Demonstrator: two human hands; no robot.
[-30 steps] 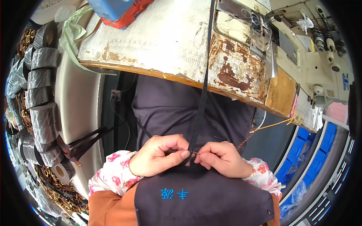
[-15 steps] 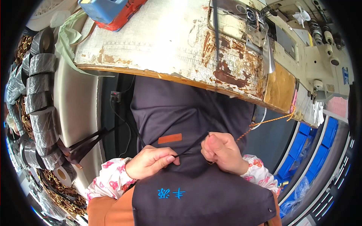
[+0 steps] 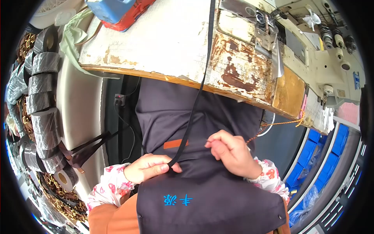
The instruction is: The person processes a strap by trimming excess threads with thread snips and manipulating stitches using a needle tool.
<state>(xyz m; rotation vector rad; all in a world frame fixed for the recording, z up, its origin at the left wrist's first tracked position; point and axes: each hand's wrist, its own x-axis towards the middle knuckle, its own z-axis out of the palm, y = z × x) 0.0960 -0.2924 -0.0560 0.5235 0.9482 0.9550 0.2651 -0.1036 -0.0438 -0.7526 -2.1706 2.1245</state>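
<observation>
My left hand (image 3: 148, 168) is closed over the lap, pinching a narrow black strap (image 3: 193, 109) between thumb and fingers. From there the strap runs up across the dark apron (image 3: 163, 117), over the table edge and along the worn tabletop out of view. To the right, my right hand (image 3: 233, 155) hovers above the apron with its fingers curled in, apart from the strap. Nothing shows between those fingers. A brown leather patch (image 3: 171, 144) on the apron lies just above my left hand, partly crossed by the strap.
A sewing machine (image 3: 331, 74) stands on the right of the worn worktable (image 3: 156, 43). Wrapped black rolls (image 3: 43, 103) and chains line the left side. Blue bins (image 3: 304, 158) sit at right. An orange twisted cord (image 3: 280, 124) hangs from the table's corner.
My right hand has let go of the strap and shifted slightly right. The strap, earlier stretched between both hands, now runs from my left hand up over the table.
</observation>
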